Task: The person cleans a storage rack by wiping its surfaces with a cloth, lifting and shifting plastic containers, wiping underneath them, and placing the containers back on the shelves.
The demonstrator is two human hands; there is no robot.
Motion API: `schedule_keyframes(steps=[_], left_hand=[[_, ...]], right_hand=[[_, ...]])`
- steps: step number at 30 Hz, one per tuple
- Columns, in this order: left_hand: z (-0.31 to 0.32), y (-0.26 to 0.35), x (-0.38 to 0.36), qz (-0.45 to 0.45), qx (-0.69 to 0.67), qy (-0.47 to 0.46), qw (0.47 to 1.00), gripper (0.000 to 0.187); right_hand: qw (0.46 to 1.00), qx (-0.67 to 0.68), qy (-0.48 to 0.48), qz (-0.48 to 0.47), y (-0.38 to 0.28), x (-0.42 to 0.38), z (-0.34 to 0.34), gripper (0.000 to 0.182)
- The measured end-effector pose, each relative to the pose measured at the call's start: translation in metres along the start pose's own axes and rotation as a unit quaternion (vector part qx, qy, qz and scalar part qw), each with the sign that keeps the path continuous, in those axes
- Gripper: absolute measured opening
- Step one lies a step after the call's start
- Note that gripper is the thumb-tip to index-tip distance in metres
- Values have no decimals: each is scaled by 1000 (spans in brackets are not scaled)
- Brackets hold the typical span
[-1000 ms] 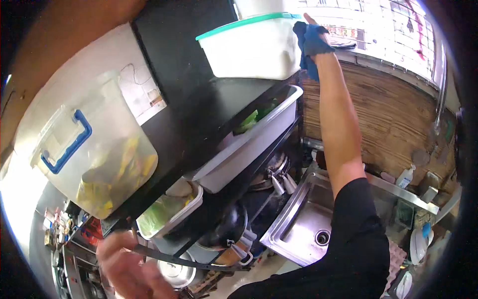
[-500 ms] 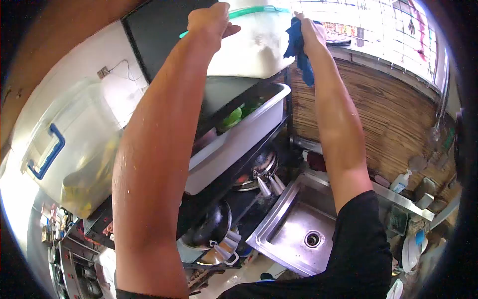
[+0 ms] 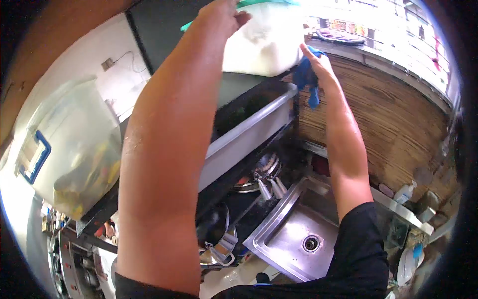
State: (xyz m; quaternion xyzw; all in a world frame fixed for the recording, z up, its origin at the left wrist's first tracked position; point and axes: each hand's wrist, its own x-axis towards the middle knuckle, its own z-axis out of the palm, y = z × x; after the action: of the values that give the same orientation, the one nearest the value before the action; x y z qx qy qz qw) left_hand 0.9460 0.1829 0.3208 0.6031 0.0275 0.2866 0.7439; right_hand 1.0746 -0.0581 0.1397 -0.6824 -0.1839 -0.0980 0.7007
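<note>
A white plastic container (image 3: 266, 42) with a green lid edge (image 3: 269, 3) stands high on the black shelf. My left hand (image 3: 222, 16) is closed at the container's upper edge near the lid, its fingertips partly hidden at the top of the view. With my right hand (image 3: 318, 66) I hold a blue cloth (image 3: 304, 77) against the container's lower right corner, and part of the cloth hangs down below.
Below is a grey-white tub (image 3: 254, 134) with dark greens inside. A clear bin (image 3: 74, 144) with a blue handle stands at left. Pots with metal handles (image 3: 269, 187) sit on the lower shelf, beside a steel sink (image 3: 294, 234). A barred window (image 3: 388, 30) is at upper right.
My right hand has moved down with the blue cloth, from the container's upper right edge to its lower corner. My left hand has shifted slightly up and right in view.
</note>
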Motion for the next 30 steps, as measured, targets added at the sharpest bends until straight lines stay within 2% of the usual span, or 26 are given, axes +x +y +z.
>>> schedule_keyframes(steps=[1, 2, 4, 5, 6, 7, 8, 9, 12, 13, 14, 16, 18, 19, 22, 23, 26, 28, 30], left_hand=[[3, 4, -12, -14, -21, 3, 1000, 26], [17, -1, -16, -8, -43, 70, 997, 22], [15, -7, 5, -25, -134, 29, 990, 18], [21, -8, 11, -41, -140, 54, 988, 18], [27, -9, 15, -56, -147, 77, 985, 19], [34, -9, -10, -23, -147, 122, 981, 23], [37, -6, -36, 10, -147, 166, 975, 33], [26, 2, -34, -46, -125, 114, 984, 40], [15, 6, -40, -57, -211, 149, 964, 29], [10, 10, -54, -28, -169, 163, 972, 21], [6, 15, -68, 0, -126, 179, 976, 20], [-9, 10, -66, 40, -84, 151, 984, 23], [-17, 16, -68, 24, -105, 172, 979, 24], [-22, 20, -73, 16, -115, 183, 976, 25], [-39, 26, -92, 44, -137, 178, 973, 23], [-41, 34, -97, 9, -137, 215, 967, 22], [-51, 49, -125, -15, -114, 250, 961, 23], [-65, 50, -142, 28, -69, 235, 969, 25], [-77, 49, -167, 57, -28, 213, 975, 25]], right_hand=[[999, -26, 6, -19, 3, 1, 3, 66], [999, -10, 4, -36, 14, 14, 4, 65], [998, 37, -14, -39, 9, 5, 7, 65], [998, 40, -16, -35, 9, 2, 8, 64], [998, 43, -17, -32, 8, 4, 7, 63], [998, 61, -27, -17, 15, 15, 5, 62], [997, 52, -21, -47, 13, 12, 7, 60], [998, 38, -28, -49, 9, 8, 7, 60], [998, 6, -43, -44, 3, 7, 13, 60], [997, 5, -50, -59, -5, -4, 16, 60], [996, 4, -58, -73, -13, -15, 19, 60], [995, -26, -73, -64, -27, -32, 24, 59], [994, -46, -77, -65, -32, -36, 29, 59], [989, -79, -67, -105, -31, -35, 31, 56], [987, -52, -107, -105, -35, -46, 40, 56], [987, -59, -116, -99, -36, -48, 44, 54], [985, -56, -136, -91, -39, -55, 55, 58], [980, -75, -128, -135, -51, -77, 64, 53], [976, -54, -160, -135, -54, -87, 70, 52]])
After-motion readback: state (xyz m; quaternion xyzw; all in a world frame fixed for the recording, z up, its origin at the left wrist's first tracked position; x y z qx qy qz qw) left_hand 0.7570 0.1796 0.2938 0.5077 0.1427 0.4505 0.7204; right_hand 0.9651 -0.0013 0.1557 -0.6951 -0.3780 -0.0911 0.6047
